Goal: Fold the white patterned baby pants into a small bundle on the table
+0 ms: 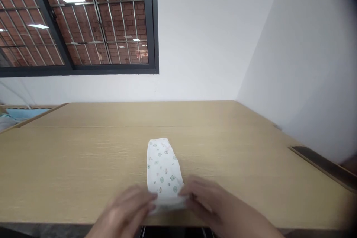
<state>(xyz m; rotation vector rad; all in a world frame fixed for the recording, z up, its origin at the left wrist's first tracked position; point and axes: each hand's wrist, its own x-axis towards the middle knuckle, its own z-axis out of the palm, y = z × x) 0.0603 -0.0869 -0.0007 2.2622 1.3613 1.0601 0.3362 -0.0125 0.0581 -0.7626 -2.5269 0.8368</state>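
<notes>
A white cloth (163,167) printed with small green and brown figures lies folded into a long, narrow piece on the table, its far end the narrower. My left hand (125,208) is at the near left corner, thumb and fingers closed on the cloth's edge. On the opposite corner my right hand (206,202) pinches the same near edge. Between the hands that edge appears turned up or folded over and is blurred. Both hands are smeared by motion, and the fingertips are partly hidden against the cloth.
The wide wooden table (83,156) reaches back to a white wall (200,37). A dark barred window (106,18) is at upper left. A dark recessed slot (320,165) runs along the table's right side. Blue bedding (25,113) shows beyond the left edge.
</notes>
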